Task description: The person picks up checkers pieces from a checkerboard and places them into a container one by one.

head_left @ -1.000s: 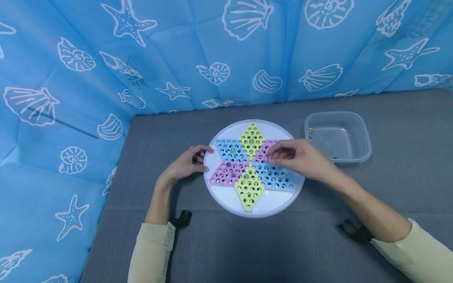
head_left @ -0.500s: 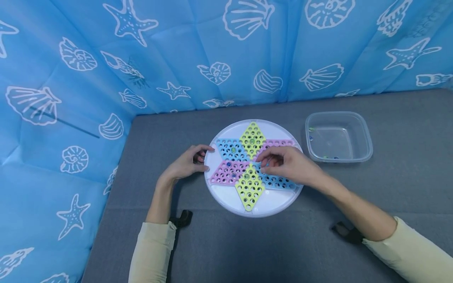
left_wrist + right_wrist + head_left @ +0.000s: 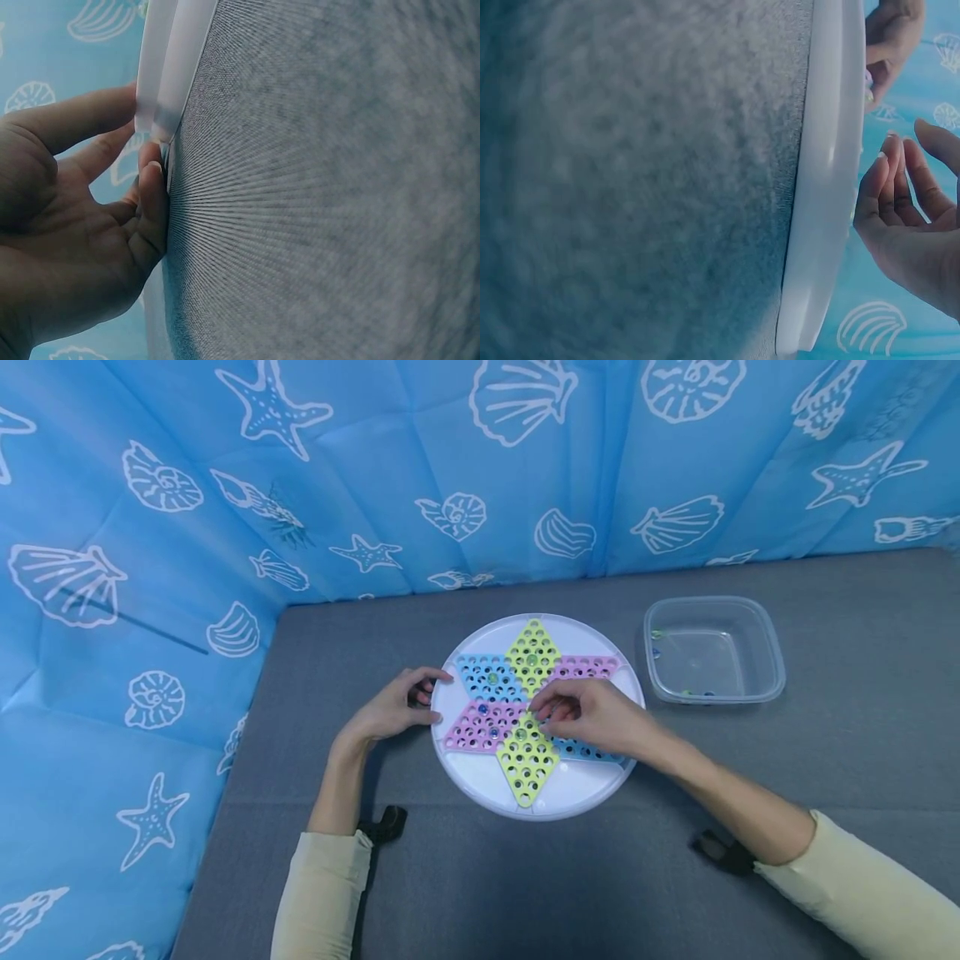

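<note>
A round white Chinese checkers board point(image 3: 450, 775), its six-pointed star in yellow, pink and blue, lies on the table. My left hand point(image 3: 392, 706) holds its left rim, thumb and forefinger set apart along the edge; the left wrist view shows the fingertips right at the white rim. Over the middle of the board hovers my right hand point(image 3: 596, 714), fingers bent inward, forefinger tip close above the star's centre. I cannot tell whether a marble is between its fingertips. Marbles sit in holes: a blue marble point(image 3: 483, 709), another blue marble point(image 3: 494, 733) and several greenish ones, including a green marble point(image 3: 492, 678).
A clear plastic container point(image 3: 716, 697) with several green and blue marbles along its left and front walls stands right of the board. A grey cloth covers the table point(image 3: 480, 885). Behind hangs a blue shell-patterned curtain point(image 3: 420, 452). A dark strap point(image 3: 386, 825) sits at the left forearm.
My right hand has moved left and slightly toward me, from the right side of the star to its centre. A green marble in the container has come into view. The left hand has stayed put.
</note>
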A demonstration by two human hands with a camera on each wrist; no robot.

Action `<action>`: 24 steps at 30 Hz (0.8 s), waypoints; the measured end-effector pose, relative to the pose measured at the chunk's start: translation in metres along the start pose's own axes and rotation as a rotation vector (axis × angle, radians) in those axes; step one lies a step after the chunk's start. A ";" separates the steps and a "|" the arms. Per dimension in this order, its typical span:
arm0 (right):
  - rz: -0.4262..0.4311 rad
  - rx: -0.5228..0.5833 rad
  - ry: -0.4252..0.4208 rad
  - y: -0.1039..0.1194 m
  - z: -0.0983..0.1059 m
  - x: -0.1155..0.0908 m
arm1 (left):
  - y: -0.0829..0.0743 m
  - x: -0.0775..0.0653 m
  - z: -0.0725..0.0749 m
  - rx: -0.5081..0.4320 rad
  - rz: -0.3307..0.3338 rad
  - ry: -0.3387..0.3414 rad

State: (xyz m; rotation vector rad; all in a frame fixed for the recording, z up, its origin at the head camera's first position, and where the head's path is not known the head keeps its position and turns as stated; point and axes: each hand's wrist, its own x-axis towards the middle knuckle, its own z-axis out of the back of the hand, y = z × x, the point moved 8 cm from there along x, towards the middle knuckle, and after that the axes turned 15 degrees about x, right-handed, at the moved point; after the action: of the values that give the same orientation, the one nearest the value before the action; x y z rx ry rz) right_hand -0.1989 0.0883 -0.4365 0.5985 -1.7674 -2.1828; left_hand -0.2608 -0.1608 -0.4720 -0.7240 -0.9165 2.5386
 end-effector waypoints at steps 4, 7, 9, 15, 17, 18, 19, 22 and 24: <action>-0.020 -0.008 0.045 -0.001 -0.006 0.003 | 0.000 -0.001 0.001 -0.008 0.000 0.002; -0.032 -0.024 0.079 -0.003 -0.010 0.005 | 0.000 0.000 0.001 -0.007 -0.002 -0.001; -0.034 -0.043 0.089 -0.004 -0.012 0.007 | 0.000 0.000 0.000 -0.008 0.000 -0.001; -0.035 -0.130 0.077 -0.003 -0.015 0.012 | 0.001 0.001 -0.001 -0.014 0.010 -0.004; -0.040 -0.160 0.072 -0.003 -0.016 0.013 | 0.000 0.000 0.000 -0.015 0.013 -0.004; -0.041 -0.173 0.073 -0.003 -0.016 0.014 | 0.000 0.000 0.000 -0.014 0.015 -0.005; -0.041 -0.187 0.074 -0.003 -0.016 0.014 | 0.000 0.000 0.000 -0.015 0.016 -0.005; -0.040 -0.216 0.081 -0.002 -0.018 0.016 | -0.001 -0.001 0.000 -0.016 0.014 -0.006; -0.035 -0.233 0.089 -0.002 -0.019 0.017 | -0.001 -0.001 0.000 -0.015 0.012 -0.008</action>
State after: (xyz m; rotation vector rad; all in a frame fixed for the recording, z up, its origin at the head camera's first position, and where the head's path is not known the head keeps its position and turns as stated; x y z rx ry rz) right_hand -0.2045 0.0650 -0.4436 0.6626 -1.4427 -2.3030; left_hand -0.2601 -0.1605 -0.4710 -0.7257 -0.9380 2.5492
